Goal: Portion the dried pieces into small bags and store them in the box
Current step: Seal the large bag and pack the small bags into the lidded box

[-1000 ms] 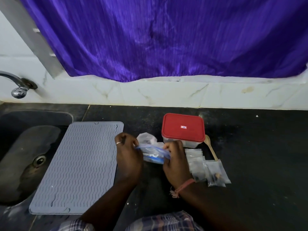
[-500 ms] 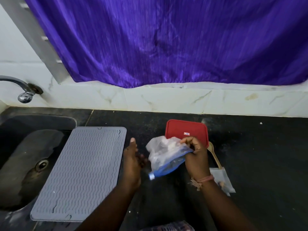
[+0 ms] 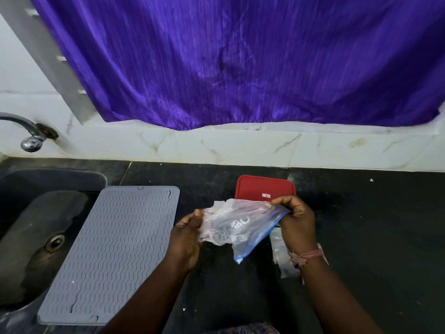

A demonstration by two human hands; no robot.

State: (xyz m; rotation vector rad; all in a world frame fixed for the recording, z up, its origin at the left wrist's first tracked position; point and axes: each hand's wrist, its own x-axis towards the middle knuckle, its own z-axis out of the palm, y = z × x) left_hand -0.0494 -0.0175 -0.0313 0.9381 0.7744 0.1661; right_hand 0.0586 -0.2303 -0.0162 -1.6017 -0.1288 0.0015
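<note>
Both hands (image 3: pixel 185 239) (image 3: pixel 297 220) pinch one zip bag (image 3: pixel 237 225).

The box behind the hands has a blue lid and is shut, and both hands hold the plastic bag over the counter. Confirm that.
Not quite: the head view shows the lid is red, not blue. The rest holds: the box is shut, and the left hand and right hand both hold the plastic bag over the counter.

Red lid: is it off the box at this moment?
No, the red lid sits closed on the box behind the plastic bag that the left hand and right hand hold.
</note>
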